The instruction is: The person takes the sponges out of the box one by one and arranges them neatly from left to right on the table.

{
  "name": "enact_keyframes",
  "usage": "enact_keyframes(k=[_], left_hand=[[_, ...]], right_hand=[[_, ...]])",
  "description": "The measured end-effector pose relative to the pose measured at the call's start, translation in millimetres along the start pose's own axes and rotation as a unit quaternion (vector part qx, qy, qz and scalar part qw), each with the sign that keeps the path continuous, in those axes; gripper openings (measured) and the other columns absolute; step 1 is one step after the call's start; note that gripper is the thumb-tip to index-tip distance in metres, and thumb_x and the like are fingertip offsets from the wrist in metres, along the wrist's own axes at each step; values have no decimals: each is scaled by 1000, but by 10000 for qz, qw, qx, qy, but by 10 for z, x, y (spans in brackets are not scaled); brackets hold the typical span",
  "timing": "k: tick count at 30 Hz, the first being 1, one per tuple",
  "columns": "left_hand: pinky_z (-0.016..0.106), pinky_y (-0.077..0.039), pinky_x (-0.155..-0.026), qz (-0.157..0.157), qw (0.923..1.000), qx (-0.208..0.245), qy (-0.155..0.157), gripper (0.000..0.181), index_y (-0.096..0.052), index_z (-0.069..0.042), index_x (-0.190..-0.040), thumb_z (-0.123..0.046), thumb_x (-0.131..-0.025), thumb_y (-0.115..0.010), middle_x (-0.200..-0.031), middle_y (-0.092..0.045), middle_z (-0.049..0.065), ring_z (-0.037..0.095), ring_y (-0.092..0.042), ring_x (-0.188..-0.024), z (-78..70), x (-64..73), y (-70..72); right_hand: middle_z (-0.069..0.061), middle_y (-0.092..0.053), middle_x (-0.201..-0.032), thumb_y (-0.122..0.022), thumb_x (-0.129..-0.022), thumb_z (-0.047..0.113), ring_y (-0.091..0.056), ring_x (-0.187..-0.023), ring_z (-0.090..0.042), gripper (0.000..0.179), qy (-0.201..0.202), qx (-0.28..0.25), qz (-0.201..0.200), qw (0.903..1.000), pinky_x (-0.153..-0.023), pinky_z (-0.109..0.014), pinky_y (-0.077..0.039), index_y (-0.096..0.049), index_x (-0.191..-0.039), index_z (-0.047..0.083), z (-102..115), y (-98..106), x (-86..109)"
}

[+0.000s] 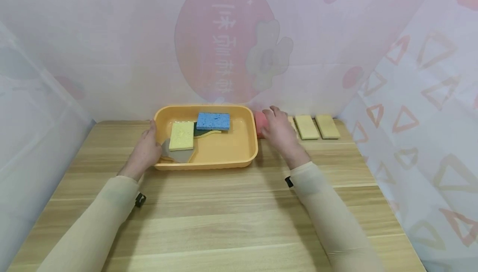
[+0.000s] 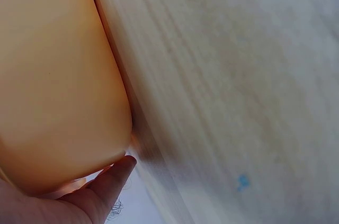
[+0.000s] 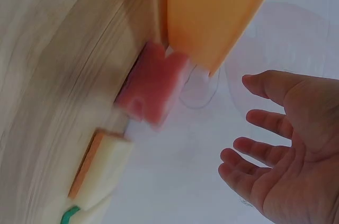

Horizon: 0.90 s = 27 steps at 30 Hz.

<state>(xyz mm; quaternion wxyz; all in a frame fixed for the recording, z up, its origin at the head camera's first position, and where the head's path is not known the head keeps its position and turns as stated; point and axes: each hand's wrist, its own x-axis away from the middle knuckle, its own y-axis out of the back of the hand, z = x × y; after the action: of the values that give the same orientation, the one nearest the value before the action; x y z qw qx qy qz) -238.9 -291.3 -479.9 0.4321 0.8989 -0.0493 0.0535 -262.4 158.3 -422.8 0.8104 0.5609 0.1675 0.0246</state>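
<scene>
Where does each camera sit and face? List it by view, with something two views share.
Head: on the head, looking forward and down at the tray and tabletop; left hand, right hand and sleeves show.
Left wrist: on that wrist, facing the tray's outer wall and tabletop; part of the left hand shows.
Right wrist: on that wrist, facing the red sponge and tray's end; the right hand shows.
Shared: head and right wrist both show the red sponge beside the tray.
</scene>
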Motion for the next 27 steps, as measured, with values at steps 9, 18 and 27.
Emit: enact_keyframes(k=[9, 18, 27], left_hand=[[84, -26, -140, -54, 9999, -102, -35, 98, 23, -3, -182, 2, -110, -43, -184, -18, 50, 71, -24, -172, 9, 5, -2], [84, -27, -140, -80, 9998, -154, -36, 99, 23, -3, -182, 2, -109, -44, -183, -20, 51, 71, -27, -171, 6, 2, 1], [83, -27, -140, -69, 9999, -116, -27, 99, 22, -3, -182, 3, -109, -44, -183, -19, 50, 70, -26, -171, 10, -4, -4]], right_hand=[[-27, -54, -178, -78, -113, 18, -57, -161, -52, 57, 175, 197, 343, 9991, -129, -67, -58, -61, -165, 3, 299, -180, -86], [-25, -48, -182, -75, -116, 24, -49, -170, -47, 62, 381, 481, 694, 9957, -137, -63, -51, -54, -171, 4, 474, -345, -146], [-18, -51, -182, -76, -116, 26, -52, -168, -42, 63, 331, 542, 856, 9943, -127, -64, -61, -55, -173, 10, 682, -498, -225]])
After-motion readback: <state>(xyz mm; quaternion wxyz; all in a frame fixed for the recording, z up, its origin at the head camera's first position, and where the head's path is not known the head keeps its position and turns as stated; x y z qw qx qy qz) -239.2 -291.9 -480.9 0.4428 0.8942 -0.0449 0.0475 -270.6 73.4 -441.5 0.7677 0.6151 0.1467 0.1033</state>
